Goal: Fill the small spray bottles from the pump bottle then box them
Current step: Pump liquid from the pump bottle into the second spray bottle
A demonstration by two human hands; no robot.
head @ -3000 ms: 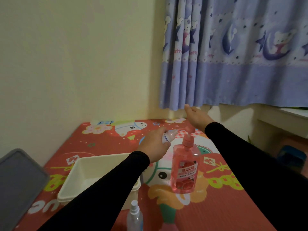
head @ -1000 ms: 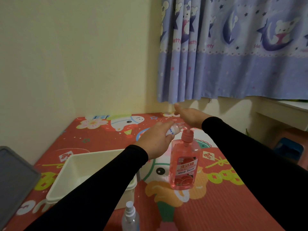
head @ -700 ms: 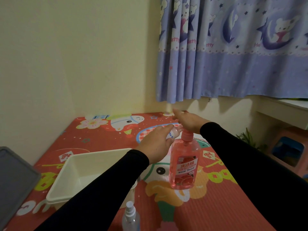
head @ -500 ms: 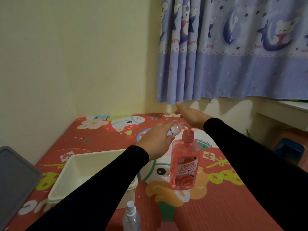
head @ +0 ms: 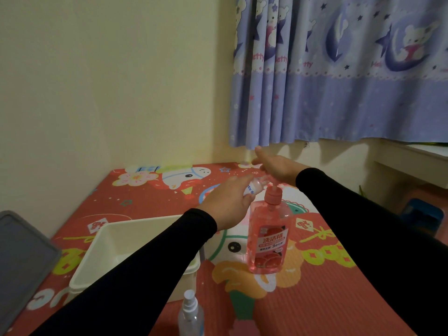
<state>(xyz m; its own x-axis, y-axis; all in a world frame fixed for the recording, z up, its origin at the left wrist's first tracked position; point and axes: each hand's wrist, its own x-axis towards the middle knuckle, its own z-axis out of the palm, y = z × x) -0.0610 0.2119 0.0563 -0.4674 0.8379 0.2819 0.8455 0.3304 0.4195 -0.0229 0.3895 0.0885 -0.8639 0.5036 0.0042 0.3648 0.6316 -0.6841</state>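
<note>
The step in hand is pumping from the pink pump bottle point(head: 268, 235) into a small spray bottle point(head: 254, 187), which the left hand point(head: 228, 203) holds tilted with its open neck toward the nozzle; the fingers are curled round its body, and only the neck and a bit of label show past them. The right hand point(head: 276, 167) lies flat on the pump head, fingers straight and spread, gripping nothing. To do it well, I judge the neck should sit right under the spout before each stroke, with short, straight-down presses so the tall bottle does not rock; whether the spout truly meets the neck cannot be told, as the hands hide it. A second spray bottle point(head: 190, 316) with its cap on stands at 7 o'clock from the pump bottle, near the bottom of the view. The white box point(head: 114, 241) sits open at 9 o'clock, just beside the left forearm, with a grey lid point(head: 21, 258) further out the same way. The patterned surface point(head: 327, 287) has open room at 3 and 5 o'clock; the wall and curtain point(head: 339, 69) close it at 12.
</note>
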